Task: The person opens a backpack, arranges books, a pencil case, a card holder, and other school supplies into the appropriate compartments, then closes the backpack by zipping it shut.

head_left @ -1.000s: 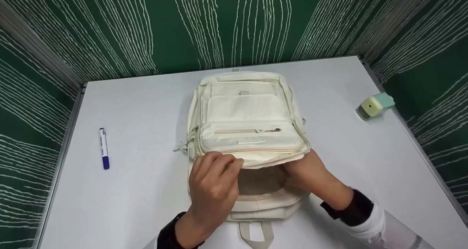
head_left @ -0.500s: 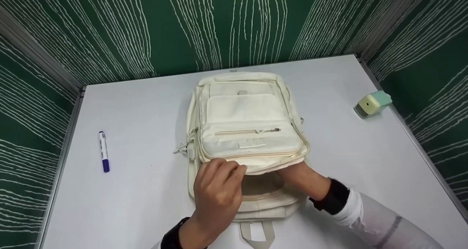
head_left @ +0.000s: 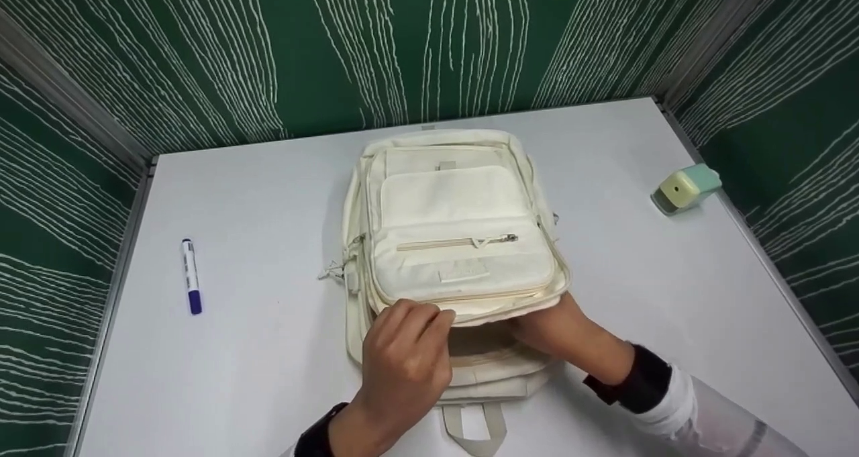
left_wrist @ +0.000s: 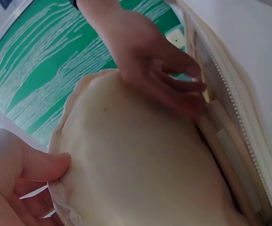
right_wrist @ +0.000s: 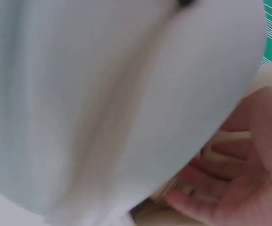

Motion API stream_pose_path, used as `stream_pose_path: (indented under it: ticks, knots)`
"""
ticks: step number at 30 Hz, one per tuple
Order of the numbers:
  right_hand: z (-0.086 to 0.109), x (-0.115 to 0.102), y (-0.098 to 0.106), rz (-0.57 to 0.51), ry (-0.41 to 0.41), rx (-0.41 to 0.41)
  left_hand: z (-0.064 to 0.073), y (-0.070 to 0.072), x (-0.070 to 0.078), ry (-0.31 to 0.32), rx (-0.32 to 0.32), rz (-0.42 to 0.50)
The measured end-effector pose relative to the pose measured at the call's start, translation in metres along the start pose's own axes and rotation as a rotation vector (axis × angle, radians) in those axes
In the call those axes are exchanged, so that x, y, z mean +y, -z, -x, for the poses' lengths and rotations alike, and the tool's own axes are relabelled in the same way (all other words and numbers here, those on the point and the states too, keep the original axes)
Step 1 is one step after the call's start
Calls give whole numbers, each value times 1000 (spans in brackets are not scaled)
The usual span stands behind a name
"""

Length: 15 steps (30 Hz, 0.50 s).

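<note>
A cream backpack [head_left: 456, 198] lies on the white table, its main compartment unzipped toward the person. My left hand [head_left: 402, 370] pinches the edge of the lifted front panel between thumb and fingers, keeping the mouth agape. Through the right side of that gap goes my right hand [head_left: 553, 326], its fingers hidden under the panel in the head view. The left wrist view shows this right hand [left_wrist: 150, 56] inside with loosely bent fingers, fingertips right at beige, flat-edged layers [left_wrist: 225, 146] beside the zipper [left_wrist: 237, 110]. In the right wrist view, blurred pale fabric [right_wrist: 126, 94] covers much of the scene.
A white marker with a blue cap [head_left: 192, 276] lies at the left of the table [head_left: 268, 209]. A green and yellow pencil sharpener [head_left: 684, 188] stands near the right edge. Green walls with white lines [head_left: 309, 61] enclose the back and sides.
My left hand has brought the panel edge slightly lower and nearer, narrowing the gap. My right forearm shifted left, then back right, with the hand staying inside the backpack.
</note>
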State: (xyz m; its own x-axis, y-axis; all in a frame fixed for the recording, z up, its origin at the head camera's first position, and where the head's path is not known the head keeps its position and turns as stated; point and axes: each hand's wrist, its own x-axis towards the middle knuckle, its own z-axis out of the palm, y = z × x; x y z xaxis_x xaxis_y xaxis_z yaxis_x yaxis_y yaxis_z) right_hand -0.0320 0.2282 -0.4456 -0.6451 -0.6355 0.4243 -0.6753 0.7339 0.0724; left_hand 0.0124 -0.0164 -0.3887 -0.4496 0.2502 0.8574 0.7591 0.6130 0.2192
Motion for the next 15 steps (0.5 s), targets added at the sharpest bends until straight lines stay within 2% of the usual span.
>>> stream_pose_path:
  ticks: [2,4,6,10,13,15]
  knots:
    - [13,6,1,-135,-85,24,2,0,1,6,-20,4]
    - [26,16,1,-208,-124,71,5,0,2,14,-40,10]
    - [36,28,2,-238,-142,142,9,0,3,15,-55,10]
    - [47,62,1,-213,-191,261,18,-1,3,-5,-73,-3]
    - [54,96,2,-155,-301,267,24,-3,3,-24,-73,-16]
    - [60,120,4,-118,-406,227,27,-5,4,-31,-74,-19]
